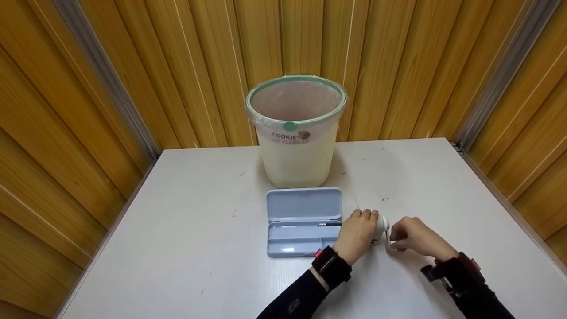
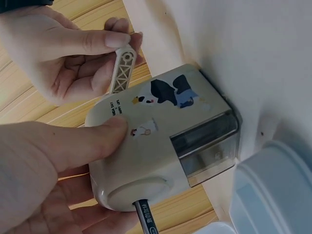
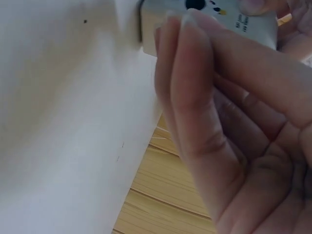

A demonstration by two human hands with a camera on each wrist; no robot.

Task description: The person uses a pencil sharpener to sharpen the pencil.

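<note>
A cream crank pencil sharpener (image 2: 156, 161) with cartoon stickers stands on the white table. My left hand (image 1: 358, 235) grips it from above, thumb across the stickered side and fingers round the far side. A dark pencil (image 2: 145, 217) sticks out of its front hole, and its clear shavings drawer (image 2: 209, 146) shows at the base. At the back end, my right hand (image 1: 418, 238) pinches the end of the crank arm (image 2: 123, 70) between thumb and fingers. In the right wrist view those fingers hide the crank.
An open light-blue pencil case (image 1: 303, 204) lies just left of the sharpener, lid tipped back toward the bin. Behind it stands a cream waste bin (image 1: 297, 166) with a green rim and a clear liner. Wood-patterned walls (image 1: 212, 88) enclose the table's back and sides.
</note>
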